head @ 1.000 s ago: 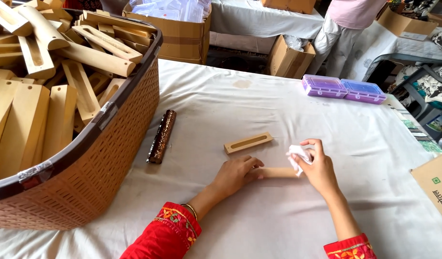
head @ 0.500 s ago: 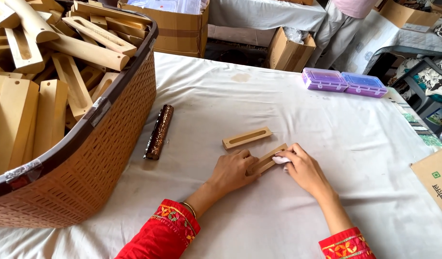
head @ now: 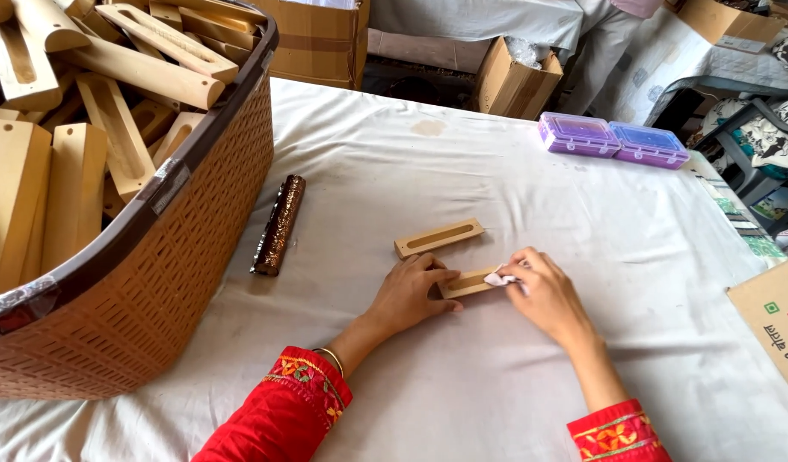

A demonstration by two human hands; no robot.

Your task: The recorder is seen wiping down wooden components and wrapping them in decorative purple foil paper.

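My left hand (head: 408,293) presses down on the near end of a small slotted wooden block (head: 468,283) lying on the white cloth. My right hand (head: 544,295) pinches a small white cloth (head: 500,278) against the block's right end. A second slotted wooden block (head: 438,238) lies flat just beyond the first one, apart from both hands. Red embroidered sleeves cover my forearms.
A large brown woven basket (head: 197,248) full of wooden blocks fills the left side. A dark glittery roll (head: 279,224) lies beside it. Two purple plastic boxes (head: 612,139) sit at the table's far edge. A cardboard box (head: 775,321) is at right, more cartons behind.
My right hand with the white cloth has come down from above the block onto its right end. The view has shifted slightly left.
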